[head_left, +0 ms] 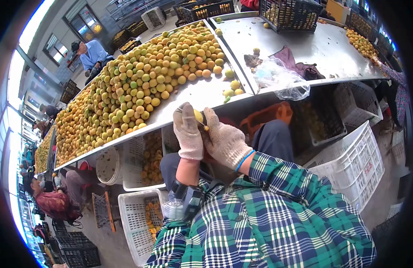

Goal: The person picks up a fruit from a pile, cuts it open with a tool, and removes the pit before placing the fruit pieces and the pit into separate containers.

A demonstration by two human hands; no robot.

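Observation:
A yellow-orange apricot (198, 116) sits between my two gloved hands, above my lap and near the table's front edge. My left hand (188, 136), in a pale knitted glove, is closed against the apricot with its fingers pointing up. My right hand (226, 142), also gloved and with a blue cuff edge, is curled in from the other side. A small dark piece and a thin line show by its fingertips, but what it grips is too small to name. Beyond both hands, a large heap of apricots (148, 76) covers the metal table (179, 105).
White crates (137, 228) with apricot pieces stand low at my left. Another white crate (354, 165) is at my right. A clear plastic bag (280, 76) and dark cloth (300, 64) lie on the right table. Other people (95, 56) sit along the tables.

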